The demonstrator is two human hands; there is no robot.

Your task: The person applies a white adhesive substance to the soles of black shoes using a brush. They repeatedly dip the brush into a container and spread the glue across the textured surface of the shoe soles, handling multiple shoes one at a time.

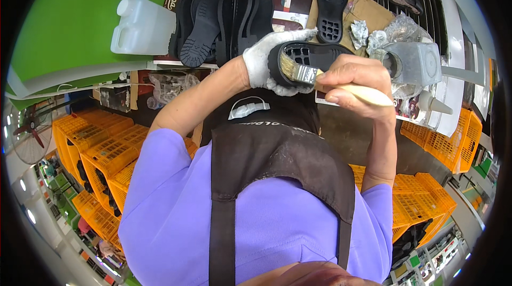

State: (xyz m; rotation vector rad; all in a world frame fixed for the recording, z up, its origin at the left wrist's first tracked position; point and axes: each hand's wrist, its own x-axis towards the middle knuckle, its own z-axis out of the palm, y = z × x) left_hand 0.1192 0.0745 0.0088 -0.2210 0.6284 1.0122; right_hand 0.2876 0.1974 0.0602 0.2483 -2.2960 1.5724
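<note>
Orange crates stand on both sides of the worker's body, and a green surface spreads beyond and to the left of the gloved left hand. That hand is curled around one end of a black shoe sole, holding it with the gridded hollow facing up. The bare right hand, closed on a pale-handled brush, has its bristles inside the hollow, close to the left hand's grip.

Brushing of this sole appears to be under way, and I judge it unfinished, since the bristles are against the inside at the gripped end. How much has been covered cannot be told: no coating stands out on the black, and the right hand hides part of the far end.

Just past the left fingertips, another sole lies hollow side up on cardboard; whether it has been brushed is unclear. More soles stand on edge in a row, beyond and left of the left hand. They may be finished or waiting. Right of the right hand sits a clear container.
</note>
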